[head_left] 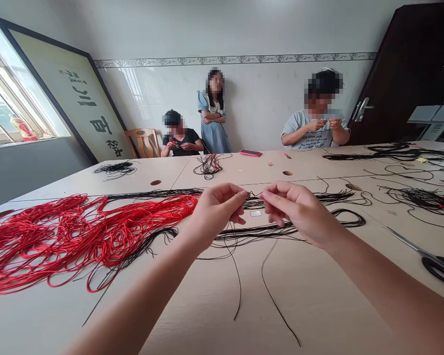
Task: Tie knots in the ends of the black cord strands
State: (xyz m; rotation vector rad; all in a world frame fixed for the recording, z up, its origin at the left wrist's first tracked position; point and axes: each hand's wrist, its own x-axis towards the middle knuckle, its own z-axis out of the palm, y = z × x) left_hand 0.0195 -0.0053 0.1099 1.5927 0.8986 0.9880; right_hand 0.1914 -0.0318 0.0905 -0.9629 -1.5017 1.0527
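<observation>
Black cord (257, 234) runs in a loose bundle beneath both hands; left hand (216, 213) and right hand (295, 211) each pinch thumb to forefinger, perhaps gripping a strand too fine to confirm.

The red cord (96, 227) looks silky, the tabletop (311, 305) matt laminate, the scissors' blade (407, 241) polished steel.

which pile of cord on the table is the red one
The big heap of red cord just beside the left hand; the other cord bundles, like the one below the right hand, are mostly black.
</observation>
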